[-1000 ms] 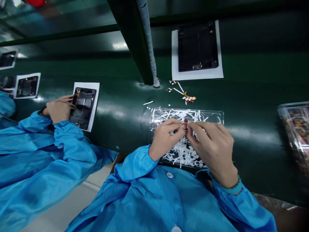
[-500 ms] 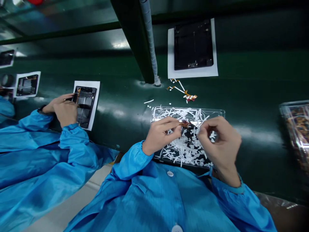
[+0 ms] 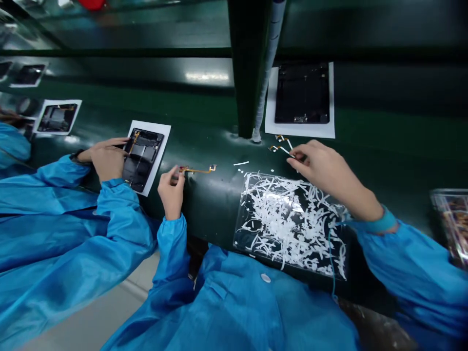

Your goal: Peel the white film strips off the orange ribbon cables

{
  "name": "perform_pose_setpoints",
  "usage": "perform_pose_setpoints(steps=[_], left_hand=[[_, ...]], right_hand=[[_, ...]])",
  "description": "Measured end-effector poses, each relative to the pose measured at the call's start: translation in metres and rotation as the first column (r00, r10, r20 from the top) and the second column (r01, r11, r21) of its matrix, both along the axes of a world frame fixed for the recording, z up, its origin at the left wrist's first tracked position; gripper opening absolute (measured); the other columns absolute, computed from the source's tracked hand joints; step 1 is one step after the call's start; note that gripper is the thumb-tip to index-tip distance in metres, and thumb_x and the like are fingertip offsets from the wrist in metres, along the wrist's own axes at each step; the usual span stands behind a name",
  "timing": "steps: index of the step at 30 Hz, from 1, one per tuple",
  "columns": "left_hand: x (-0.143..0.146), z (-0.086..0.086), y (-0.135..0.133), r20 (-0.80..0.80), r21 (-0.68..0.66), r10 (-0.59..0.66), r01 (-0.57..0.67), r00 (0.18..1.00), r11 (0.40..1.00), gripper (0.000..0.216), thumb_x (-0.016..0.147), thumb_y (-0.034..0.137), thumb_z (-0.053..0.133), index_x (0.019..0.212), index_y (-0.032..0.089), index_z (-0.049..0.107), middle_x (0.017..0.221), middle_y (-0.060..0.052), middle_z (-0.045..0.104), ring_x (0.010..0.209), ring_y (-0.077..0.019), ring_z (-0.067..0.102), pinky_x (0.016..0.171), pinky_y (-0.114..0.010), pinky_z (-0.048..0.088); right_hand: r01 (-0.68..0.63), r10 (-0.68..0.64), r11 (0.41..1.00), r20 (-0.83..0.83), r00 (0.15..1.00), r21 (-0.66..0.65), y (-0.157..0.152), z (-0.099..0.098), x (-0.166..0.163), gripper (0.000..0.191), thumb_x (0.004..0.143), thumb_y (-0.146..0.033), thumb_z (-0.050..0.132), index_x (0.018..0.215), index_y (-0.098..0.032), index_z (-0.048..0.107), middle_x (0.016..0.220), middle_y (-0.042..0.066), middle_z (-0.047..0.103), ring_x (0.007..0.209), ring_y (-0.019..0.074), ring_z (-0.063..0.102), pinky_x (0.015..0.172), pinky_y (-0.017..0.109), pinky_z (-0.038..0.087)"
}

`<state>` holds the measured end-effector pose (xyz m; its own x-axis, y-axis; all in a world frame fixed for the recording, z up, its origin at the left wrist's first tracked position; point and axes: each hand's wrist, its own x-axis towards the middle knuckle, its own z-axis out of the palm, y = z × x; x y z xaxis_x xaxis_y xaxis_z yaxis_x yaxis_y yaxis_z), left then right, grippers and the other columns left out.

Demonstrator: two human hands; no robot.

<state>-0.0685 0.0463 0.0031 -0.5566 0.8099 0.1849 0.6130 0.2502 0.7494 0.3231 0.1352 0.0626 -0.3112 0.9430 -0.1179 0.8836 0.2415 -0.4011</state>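
My left hand (image 3: 172, 191) pinches one end of an orange flex cable (image 3: 199, 170), over the bench just right of a co-worker's device. The cable's far end, with a small white patch, points right. At the foot of the post, my right hand (image 3: 316, 163) has its fingers closed on another flex cable (image 3: 283, 145) with white strips on it; its near end is hidden by the fingers. Between my arms lies a clear plastic tray (image 3: 239, 236) strewn with white paper scraps (image 3: 281, 219).
A black device panel (image 3: 302, 95) rests on white paper behind my right hand. A dark post (image 3: 246, 73) with a wrapped cable rises from the bench. To the left, a co-worker's hands (image 3: 107, 158) are on an opened device (image 3: 144, 156). Another clear tray (image 3: 453, 219) stands far right.
My left hand has moved left, away from above the tray, with a flex cable. My right hand has reached forward from the tray to the flex cable by the post. The view has shifted.
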Motion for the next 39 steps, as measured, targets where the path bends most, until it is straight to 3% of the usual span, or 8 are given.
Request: perform_pose_setpoints(steps=[3, 8, 13, 17, 23, 31, 35, 39], left_hand=[[-0.001, -0.007, -0.015, -0.001, 0.044, 0.089, -0.089, 0.996, 0.995, 0.055, 0.083, 0.028, 0.068, 0.136, 0.016, 0.061, 0.094, -0.001, 0.058, 0.061, -0.0061, 0.05, 0.064, -0.021, 0.048], [0.016, -0.008, -0.031, 0.167, 0.129, 0.082, -0.105, 0.983, 0.986, 0.039, 0.091, 0.029, 0.062, 0.128, 0.018, 0.062, 0.083, 0.003, 0.051, 0.058, -0.0055, 0.047, 0.056, -0.018, 0.042], [0.05, 0.007, -0.031, 0.285, 0.19, -0.036, -0.02, 0.958, 0.982, 0.026, 0.092, 0.028, 0.062, 0.115, 0.019, 0.068, 0.085, 0.002, 0.054, 0.058, -0.0057, 0.05, 0.054, -0.018, 0.043], [0.092, 0.025, -0.028, 0.337, 0.227, -0.252, 0.181, 0.907, 0.957, 0.019, 0.095, 0.027, 0.062, 0.111, 0.02, 0.072, 0.083, 0.001, 0.056, 0.061, -0.0066, 0.052, 0.057, -0.018, 0.045], [0.158, 0.042, -0.017, 0.437, 0.307, -0.628, 0.55, 0.644, 0.777, 0.013, 0.097, 0.027, 0.063, 0.098, 0.02, 0.075, 0.086, -0.001, 0.06, 0.062, -0.0067, 0.055, 0.058, -0.02, 0.047], [0.218, 0.064, -0.002, 0.58, 0.351, -0.746, 0.725, 0.328, 0.592, 0.049, 0.088, 0.038, 0.078, 0.133, 0.024, 0.063, 0.122, -0.011, 0.07, 0.083, -0.0121, 0.072, 0.063, -0.019, 0.058], [0.236, 0.062, -0.003, 0.474, 0.395, -0.787, 0.702, 0.396, 0.592, 0.019, 0.089, 0.035, 0.076, 0.1, 0.019, 0.075, 0.098, -0.006, 0.076, 0.09, -0.0142, 0.073, 0.07, -0.022, 0.061], [0.244, 0.06, -0.007, 0.431, 0.439, -0.751, 0.611, 0.5, 0.659, 0.021, 0.089, 0.029, 0.076, 0.107, 0.019, 0.071, 0.098, -0.005, 0.076, 0.088, -0.0126, 0.074, 0.081, -0.027, 0.065]], right_hand=[[0.043, -0.049, 0.998, 0.112, 0.993, 0.052, 0.021, -0.02, -0.026, 0.049, 0.097, -0.053, 0.052, 0.124, -0.013, 0.064, 0.121, 0.02, 0.06, 0.083, 0.0278, 0.061, 0.068, 0.04, 0.043], [0.138, -0.135, 0.99, 0.113, 0.984, -0.017, 0.037, -0.038, -0.042, 0.036, 0.096, -0.048, 0.056, 0.113, -0.017, 0.065, 0.121, 0.018, 0.057, 0.078, 0.0244, 0.061, 0.068, 0.039, 0.042], [0.118, -0.115, 0.99, 0.038, 0.993, -0.074, 0.047, -0.028, -0.036, 0.016, 0.089, -0.037, 0.064, 0.091, -0.021, 0.065, 0.11, 0.011, 0.066, 0.073, 0.0203, 0.06, 0.062, 0.035, 0.039], [0.113, -0.126, 0.987, -0.113, 0.986, -0.113, 0.035, -0.002, -0.023, 0.016, 0.086, -0.036, 0.067, 0.086, -0.021, 0.061, 0.075, 0.002, 0.068, 0.059, 0.0168, 0.06, 0.059, 0.033, 0.042], [0.085, -0.189, 0.969, -0.472, 0.861, -0.231, -0.017, 0.04, 0.012, 0.034, 0.078, -0.052, 0.079, 0.085, -0.02, 0.069, 0.08, 0.007, 0.076, 0.074, 0.023, 0.073, 0.067, 0.037, 0.059], [0.036, -0.218, 0.967, -0.743, 0.633, -0.254, -0.083, 0.049, 0.029, 0.029, 0.084, -0.042, 0.079, 0.106, -0.025, 0.073, 0.083, 0.003, 0.077, 0.071, 0.0189, 0.076, 0.066, 0.031, 0.065], [0.082, -0.23, 0.969, -0.724, 0.651, -0.234, -0.099, 0.043, 0.036, 0.022, 0.087, -0.043, 0.076, 0.098, -0.023, 0.076, 0.083, 0.004, 0.077, 0.073, 0.02, 0.077, 0.07, 0.032, 0.066], [0.136, -0.206, 0.978, -0.716, 0.667, -0.155, -0.109, 0.035, 0.043, 0.014, 0.09, -0.037, 0.074, 0.098, -0.025, 0.076, 0.089, 0.003, 0.074, 0.072, 0.0172, 0.074, 0.067, 0.031, 0.063]])
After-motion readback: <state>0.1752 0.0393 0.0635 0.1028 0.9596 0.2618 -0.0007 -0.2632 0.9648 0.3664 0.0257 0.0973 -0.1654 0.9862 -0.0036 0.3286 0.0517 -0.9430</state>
